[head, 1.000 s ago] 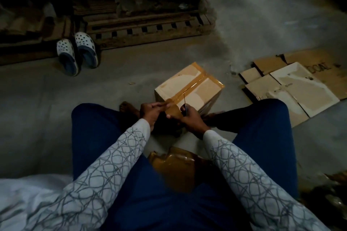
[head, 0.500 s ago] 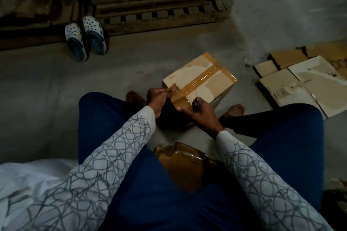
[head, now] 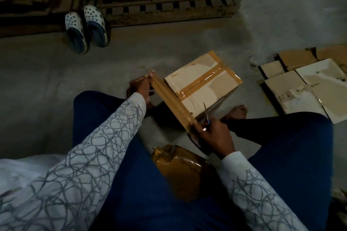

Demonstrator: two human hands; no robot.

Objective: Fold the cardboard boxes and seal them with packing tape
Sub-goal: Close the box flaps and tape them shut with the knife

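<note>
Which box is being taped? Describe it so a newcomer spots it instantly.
On the concrete floor, look between the seated person's bare feet. There stands the cardboard box, with the left hand and right hand stretching a tape strip beside it. Unlike the flattened cardboard sheets to the right, it is folded up and has brown tape along its top seam.

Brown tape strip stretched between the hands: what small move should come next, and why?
Probably lay the brown packing tape strip down along the near edge of the folded cardboard box. The left hand pinches its free end, the right hand holds the other end along with blue-handled scissors, and the strip is taut in the air beside that edge, not yet cut.
</note>
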